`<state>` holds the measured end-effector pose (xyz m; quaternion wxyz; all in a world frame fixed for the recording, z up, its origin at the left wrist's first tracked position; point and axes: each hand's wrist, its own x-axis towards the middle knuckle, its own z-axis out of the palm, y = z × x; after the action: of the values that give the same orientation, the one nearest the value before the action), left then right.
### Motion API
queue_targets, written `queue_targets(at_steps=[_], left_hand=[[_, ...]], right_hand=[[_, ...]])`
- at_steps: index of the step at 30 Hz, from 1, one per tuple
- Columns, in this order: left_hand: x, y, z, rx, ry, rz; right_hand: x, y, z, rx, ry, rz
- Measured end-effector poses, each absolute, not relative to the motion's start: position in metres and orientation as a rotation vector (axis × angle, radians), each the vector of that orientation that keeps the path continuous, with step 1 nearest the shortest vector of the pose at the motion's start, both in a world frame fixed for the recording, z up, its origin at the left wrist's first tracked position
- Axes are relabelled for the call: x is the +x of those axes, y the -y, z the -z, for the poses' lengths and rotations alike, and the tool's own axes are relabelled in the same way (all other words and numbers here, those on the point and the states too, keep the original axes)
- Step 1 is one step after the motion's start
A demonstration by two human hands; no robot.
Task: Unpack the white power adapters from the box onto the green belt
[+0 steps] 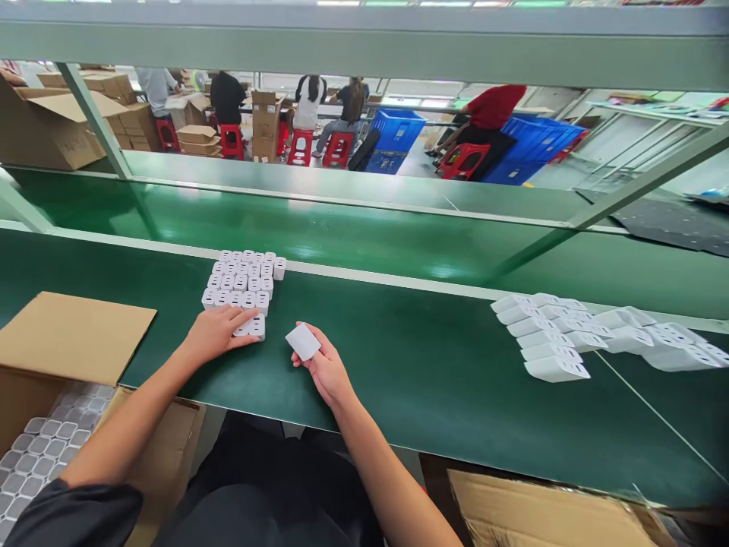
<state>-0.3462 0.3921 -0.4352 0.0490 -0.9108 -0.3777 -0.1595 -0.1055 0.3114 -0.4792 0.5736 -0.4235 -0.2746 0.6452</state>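
Observation:
Rows of small white blocks with dark slots [240,282] stand close together on the green table [399,342], left of centre. My left hand [213,333] lies at the near edge of this group, its fingers around white blocks in the front row. To the right, my right hand [326,365] holds a single white block [303,342] between thumb and fingers, above the table and apart from the group. A second batch of white blocks [555,330] lies farther right on the table, in slanted rows.
An open carton [80,334] at the left holds several white pieces [42,448]. Another cardboard box [547,509] is below the table's near edge at right. A green conveyor belt [342,235] runs behind a pale rail. People sit beyond, near blue crates [396,133].

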Motion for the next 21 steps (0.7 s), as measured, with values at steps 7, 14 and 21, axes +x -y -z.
queue_targets(at_steps=[7,14,21], left_hand=[[-0.369,-0.407,0.448,-2.693,1.106,0.414],[-0.377,-0.405,0.447,-2.468,0.918,0.617],[-0.388,-0.406,0.454,-2.427,0.937,0.649]], right_hand=[[-0.102,-0.316,0.468,-0.885,0.723,-1.785],[-0.106,-0.325,0.462,-1.001,0.91,-1.717],[-0.118,-0.366,0.453,-1.274,1.387,-1.342]])
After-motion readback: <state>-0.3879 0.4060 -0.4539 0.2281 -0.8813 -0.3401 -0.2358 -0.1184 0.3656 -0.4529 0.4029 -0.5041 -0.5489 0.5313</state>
